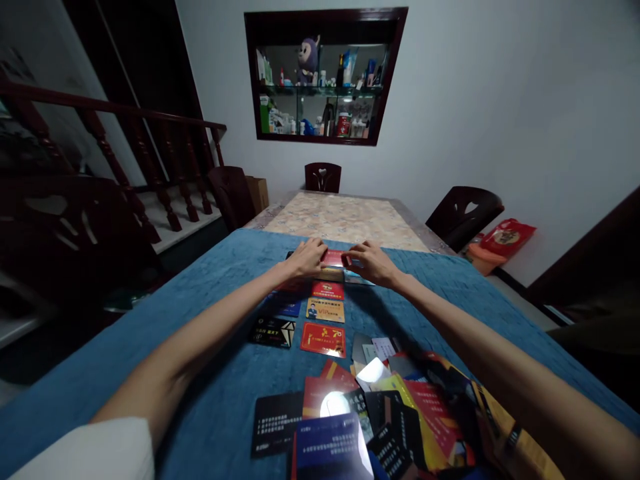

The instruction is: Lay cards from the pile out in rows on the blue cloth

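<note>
Both arms stretch out over a blue cloth on a table. My left hand and my right hand meet at a red card at the far end of a column of cards, fingers curled on its two ends. Below it lie another red card, a yellow card and a red-orange card. A black card and a blue card lie to the left. A loose heap of several cards sits close to me.
Beyond the cloth the table's marbled top is bare. Dark chairs stand at the far end, at the right and at the left. A wooden stair railing runs left. A wall cabinet holds bottles.
</note>
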The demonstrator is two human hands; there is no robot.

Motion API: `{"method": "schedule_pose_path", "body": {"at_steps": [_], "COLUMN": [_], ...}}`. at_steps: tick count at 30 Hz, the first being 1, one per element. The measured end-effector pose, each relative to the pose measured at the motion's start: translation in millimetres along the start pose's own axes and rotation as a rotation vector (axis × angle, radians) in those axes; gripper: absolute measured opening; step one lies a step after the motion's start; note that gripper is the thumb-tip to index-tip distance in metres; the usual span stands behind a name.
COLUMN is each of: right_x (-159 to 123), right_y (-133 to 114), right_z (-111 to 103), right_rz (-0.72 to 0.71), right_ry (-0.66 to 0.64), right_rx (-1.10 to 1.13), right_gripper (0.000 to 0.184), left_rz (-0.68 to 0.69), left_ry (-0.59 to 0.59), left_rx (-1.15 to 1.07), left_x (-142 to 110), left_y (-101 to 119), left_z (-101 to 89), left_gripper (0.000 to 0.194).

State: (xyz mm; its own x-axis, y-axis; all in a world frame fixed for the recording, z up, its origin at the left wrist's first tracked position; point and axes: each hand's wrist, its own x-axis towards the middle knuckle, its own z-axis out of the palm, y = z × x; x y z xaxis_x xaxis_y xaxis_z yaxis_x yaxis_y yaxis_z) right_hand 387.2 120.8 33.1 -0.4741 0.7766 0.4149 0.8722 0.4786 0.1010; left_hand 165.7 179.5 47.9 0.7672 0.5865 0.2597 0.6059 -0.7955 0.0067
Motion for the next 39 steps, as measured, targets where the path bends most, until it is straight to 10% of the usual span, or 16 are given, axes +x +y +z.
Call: {"method": "schedule_pose_path", "body": {"at_steps": [18, 39], "right_x": [32, 43], "right_y": [41, 41], "right_z": [57, 72], "right_rz": [0.054, 0.096], "right_ry": [-0.18, -0.306], "right_rx": [0.008, -0.088], "right_gripper": [0.037, 0.037], "left_rz": [-0.113, -0.114], "left_ry": [-0.216, -0.278], "left_rx": [0.014, 0.054], "left_x": [42, 51], "left_y": [-26, -40], "left_z": [31.9, 50.1], "left_gripper": [0.027, 0.026]}}
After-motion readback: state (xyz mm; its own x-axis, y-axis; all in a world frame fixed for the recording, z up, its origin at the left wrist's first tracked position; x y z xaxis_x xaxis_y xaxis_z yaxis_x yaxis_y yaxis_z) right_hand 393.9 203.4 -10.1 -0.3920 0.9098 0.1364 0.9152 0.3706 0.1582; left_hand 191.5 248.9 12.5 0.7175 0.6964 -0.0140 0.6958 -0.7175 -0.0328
